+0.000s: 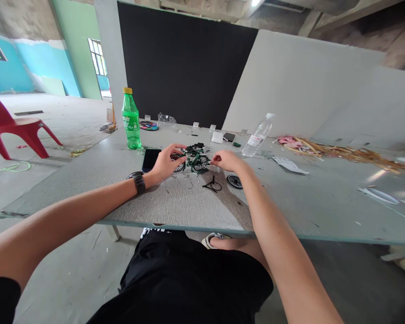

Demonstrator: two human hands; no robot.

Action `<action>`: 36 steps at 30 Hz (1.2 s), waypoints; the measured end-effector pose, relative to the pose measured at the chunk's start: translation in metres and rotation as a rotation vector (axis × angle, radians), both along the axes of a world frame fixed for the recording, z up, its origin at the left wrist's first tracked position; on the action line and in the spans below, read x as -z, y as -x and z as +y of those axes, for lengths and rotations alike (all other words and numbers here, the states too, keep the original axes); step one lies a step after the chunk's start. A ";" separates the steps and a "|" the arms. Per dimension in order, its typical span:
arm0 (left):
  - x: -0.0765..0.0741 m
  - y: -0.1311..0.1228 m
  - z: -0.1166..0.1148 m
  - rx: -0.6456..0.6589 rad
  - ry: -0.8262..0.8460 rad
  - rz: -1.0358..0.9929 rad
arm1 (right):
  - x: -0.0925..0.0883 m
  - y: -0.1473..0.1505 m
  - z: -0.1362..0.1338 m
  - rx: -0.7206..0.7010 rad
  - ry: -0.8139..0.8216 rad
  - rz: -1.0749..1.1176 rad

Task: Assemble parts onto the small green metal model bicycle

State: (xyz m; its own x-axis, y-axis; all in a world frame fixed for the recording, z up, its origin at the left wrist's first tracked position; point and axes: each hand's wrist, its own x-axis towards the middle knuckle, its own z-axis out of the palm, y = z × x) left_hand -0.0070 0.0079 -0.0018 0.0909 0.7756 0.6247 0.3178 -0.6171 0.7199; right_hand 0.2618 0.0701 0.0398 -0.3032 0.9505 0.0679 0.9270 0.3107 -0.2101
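A small green model bicycle [196,161] stands on the table between my two hands. My left hand [169,161] has its thumb and fingers around the wheel at the bicycle's left end. At the other end, my right hand [225,160] is closed in a pinch beside the right wheel; what lies between its fingertips is too small to make out. Just behind the bicycle is a cluster of small dark parts [196,147]. A thin black looped piece [213,184] lies in front, and a loose spoked wheel [235,182] rests under my right wrist.
A green bottle [131,121] stands at the left, near a dark phone [151,159]. A clear bottle [257,136] leans at the right. Behind are a white box [217,137] and a paint palette [149,126]. Brown strips [344,153] and a paper [289,165] lie rightward.
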 end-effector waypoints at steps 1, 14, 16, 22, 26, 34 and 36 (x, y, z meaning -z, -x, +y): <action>0.000 0.000 0.000 0.001 0.000 0.000 | 0.000 0.000 0.000 -0.007 -0.012 0.012; 0.000 0.000 -0.001 0.011 -0.008 0.017 | 0.000 0.001 -0.002 -0.068 -0.073 0.109; 0.000 0.000 -0.002 0.021 -0.010 0.019 | 0.000 0.001 -0.002 -0.069 -0.072 0.107; -0.001 -0.001 -0.002 0.042 -0.012 0.036 | 0.000 0.003 -0.002 -0.063 -0.076 0.075; -0.001 -0.002 -0.003 0.059 -0.017 0.037 | 0.002 0.002 0.001 -0.056 -0.055 0.069; -0.001 -0.002 -0.005 0.086 -0.035 0.067 | 0.004 0.006 -0.001 -0.064 0.051 -0.059; 0.000 -0.002 -0.005 0.103 -0.042 0.073 | 0.004 0.007 -0.001 -0.065 0.063 -0.063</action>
State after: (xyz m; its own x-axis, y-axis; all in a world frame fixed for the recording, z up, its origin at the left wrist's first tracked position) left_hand -0.0047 0.0033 -0.0017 0.2151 0.7328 0.6455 0.3019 -0.6785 0.6697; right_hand 0.2552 0.0689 0.0361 -0.3658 0.9306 -0.0129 0.9174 0.3582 -0.1732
